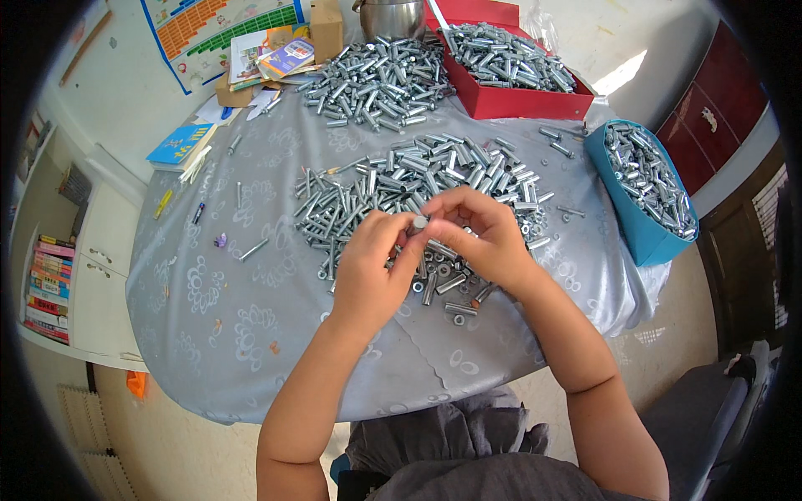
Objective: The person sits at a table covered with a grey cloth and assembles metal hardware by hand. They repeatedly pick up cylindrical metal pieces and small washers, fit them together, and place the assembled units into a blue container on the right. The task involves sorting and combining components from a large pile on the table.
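A small metal fastener part (420,222) with a round, flat grey end is held between my two hands. My left hand (376,263) pinches it with thumb and forefinger. The thumb and fingertips of my right hand (479,235) meet at the same piece, and the fingers hide most of its length. Below and behind the hands spreads a loose heap of metal sleeves (438,166). Thin bolts (326,206) lie to its left. Nuts and washers (443,270) are scattered among sleeves close to my right hand.
Behind are a pile of assembled sleeve anchors (376,81) and a red box (526,103) full of them. A filled blue fabric bin (648,244) stands at the right edge. Books (182,147) and a yellow marker-like object (163,204) lie left on the grey tablecloth (238,351).
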Demonstrator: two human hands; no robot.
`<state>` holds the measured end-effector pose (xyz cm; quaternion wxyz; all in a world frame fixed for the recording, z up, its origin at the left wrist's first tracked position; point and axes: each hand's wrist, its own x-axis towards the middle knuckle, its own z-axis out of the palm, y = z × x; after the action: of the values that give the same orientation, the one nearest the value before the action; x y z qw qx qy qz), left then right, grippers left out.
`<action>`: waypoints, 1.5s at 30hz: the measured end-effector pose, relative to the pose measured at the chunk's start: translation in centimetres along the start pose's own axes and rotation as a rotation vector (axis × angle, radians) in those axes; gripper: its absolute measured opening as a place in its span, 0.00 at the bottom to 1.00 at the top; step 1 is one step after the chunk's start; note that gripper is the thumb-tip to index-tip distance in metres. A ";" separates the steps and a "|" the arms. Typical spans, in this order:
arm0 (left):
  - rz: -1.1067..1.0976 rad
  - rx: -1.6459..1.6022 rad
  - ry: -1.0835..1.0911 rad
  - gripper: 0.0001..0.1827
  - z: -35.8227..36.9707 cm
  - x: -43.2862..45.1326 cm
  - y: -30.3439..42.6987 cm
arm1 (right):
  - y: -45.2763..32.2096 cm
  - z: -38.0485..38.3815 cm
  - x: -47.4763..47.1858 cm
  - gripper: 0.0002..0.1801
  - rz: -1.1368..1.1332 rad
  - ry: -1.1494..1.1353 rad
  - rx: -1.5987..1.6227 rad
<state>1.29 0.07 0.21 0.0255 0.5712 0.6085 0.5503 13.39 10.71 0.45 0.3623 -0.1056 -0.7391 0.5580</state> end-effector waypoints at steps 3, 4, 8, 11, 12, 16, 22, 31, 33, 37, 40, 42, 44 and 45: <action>-0.059 -0.124 0.047 0.07 -0.2 0.0 0.3 | -0.1 0.2 0.2 0.13 0.281 0.047 0.222; -0.075 -0.188 0.054 0.07 0.0 -0.1 0.1 | -0.3 0.3 0.2 0.21 0.318 0.035 0.186; -0.087 -0.194 -0.005 0.10 0.3 -0.4 -0.2 | -0.4 0.2 0.2 0.25 0.524 -0.060 0.221; 0.062 0.042 -0.031 0.10 0.0 -0.3 -0.2 | -0.4 -0.4 0.3 0.24 0.590 -0.104 0.281; 0.098 0.108 -0.044 0.10 -0.2 -0.4 -0.5 | -0.5 -0.3 0.3 0.23 0.599 -0.103 0.326; -0.137 -0.020 -0.103 0.14 -0.4 -0.4 -0.1 | -0.6 0.3 0.0 0.19 0.634 -0.080 0.460; -0.449 -0.357 -0.080 0.19 0.4 -0.7 -0.2 | -1.0 0.2 0.4 0.12 0.726 -0.097 0.836; -0.607 -0.410 -0.088 0.20 0.1 -0.9 0.0 | -0.6 0.1 0.2 0.11 0.775 -0.166 0.956; -0.621 -0.465 -0.090 0.20 -0.1 -0.6 -0.3 | -0.9 0.4 0.1 0.12 0.781 -0.107 0.941; -0.635 -0.486 -0.106 0.20 0.4 -0.6 1.3 | 1.5 -0.3 -0.1 0.13 0.788 -0.298 1.153; -0.672 -0.512 -0.090 0.20 0.1 -0.7 -0.3 | -0.9 0.6 0.2 0.15 0.809 -0.145 0.890; -0.669 -0.499 -0.042 0.20 0.2 -0.6 -0.7 | -1.2 0.8 0.2 0.16 0.812 -0.117 0.906; -0.665 -0.437 -0.089 0.20 0.1 -0.6 -0.1 | -0.4 0.6 0.0 0.17 0.820 -0.139 1.014; -0.662 -0.408 -0.113 0.20 0.1 -0.6 0.1 | 0.0 0.4 0.0 0.17 0.824 -0.151 1.002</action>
<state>1.67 -0.32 -0.10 0.3482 0.3568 0.6354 0.5897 13.15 10.38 0.36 0.0712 -0.1590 -0.3121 0.9340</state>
